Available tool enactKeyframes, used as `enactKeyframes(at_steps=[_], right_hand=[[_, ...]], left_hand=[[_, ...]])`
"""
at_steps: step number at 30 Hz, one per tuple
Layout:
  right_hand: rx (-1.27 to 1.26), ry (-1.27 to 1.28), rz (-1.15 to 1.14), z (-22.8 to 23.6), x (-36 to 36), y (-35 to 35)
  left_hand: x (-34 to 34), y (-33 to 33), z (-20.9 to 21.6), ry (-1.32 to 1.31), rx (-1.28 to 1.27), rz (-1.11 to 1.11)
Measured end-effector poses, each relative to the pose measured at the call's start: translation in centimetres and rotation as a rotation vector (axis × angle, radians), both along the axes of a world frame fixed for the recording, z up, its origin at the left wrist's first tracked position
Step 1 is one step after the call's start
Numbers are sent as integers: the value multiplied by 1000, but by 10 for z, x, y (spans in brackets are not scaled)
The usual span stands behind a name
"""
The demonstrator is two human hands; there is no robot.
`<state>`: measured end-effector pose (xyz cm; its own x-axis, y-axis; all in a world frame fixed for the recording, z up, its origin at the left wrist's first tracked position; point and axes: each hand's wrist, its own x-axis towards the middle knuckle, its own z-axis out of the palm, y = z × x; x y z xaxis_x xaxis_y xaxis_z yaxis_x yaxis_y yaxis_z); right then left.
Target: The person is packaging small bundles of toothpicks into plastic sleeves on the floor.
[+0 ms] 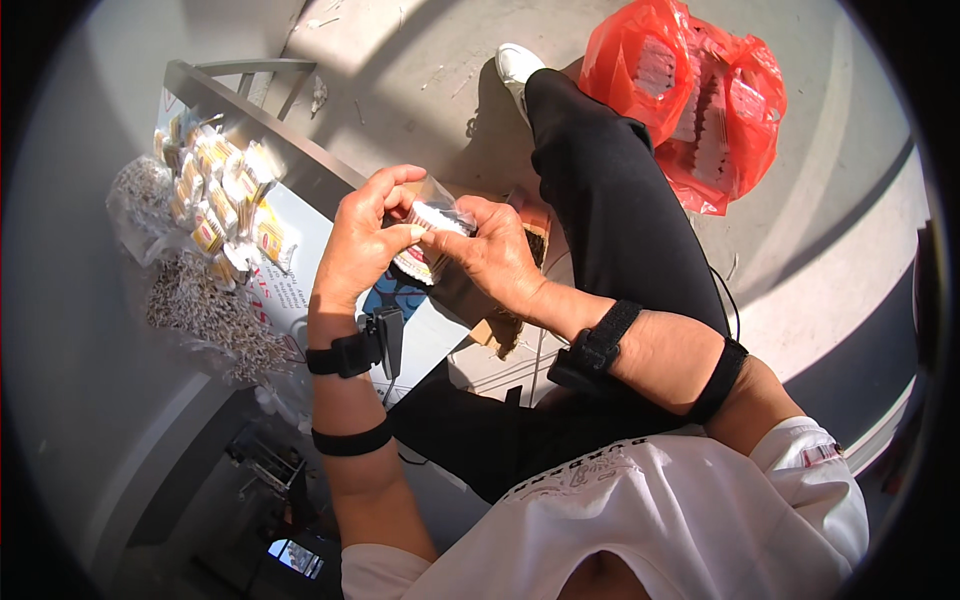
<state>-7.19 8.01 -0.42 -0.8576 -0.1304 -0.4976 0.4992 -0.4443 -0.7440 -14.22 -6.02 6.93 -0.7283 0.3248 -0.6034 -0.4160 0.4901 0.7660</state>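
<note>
Between my two hands is a small clear plastic packet of cotton swabs (418,262), its white tips showing at the top. My left hand (358,238) grips the packet's left side, thumb pressed against it and fingers curled behind. From the other side, my right hand (497,258) pinches the packet near its clear upper edge, thumb close to the left thumb. To the left, a heap of filled packets (222,190) with yellow and white labels lies on the white tabletop (318,222). Beside that heap are loose cotton swabs (205,312) in clear plastic.
A metal rail (270,122) runs along the table's far side. Beneath my hands stands an open cardboard box (536,218), partly hidden. A red plastic bag (748,165) holding white and pink packs lies on the floor, right of my outstretched leg (620,200).
</note>
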Motion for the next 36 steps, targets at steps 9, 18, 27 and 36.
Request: enactKeyframes(at_steps=[9, 18, 27, 36], right_hand=[[8, -41, 95, 5, 1, 8], [69, 12, 7, 2, 3, 2], [1, -30, 23, -4, 1, 1], [-95, -80, 55, 0, -11, 23]], left_hand=[[-1, 3, 2, -15, -34, 5], [-4, 3, 0, -17, -5, 38], [2, 4, -6, 15, -12, 56], [54, 27, -9, 613, -383, 133]])
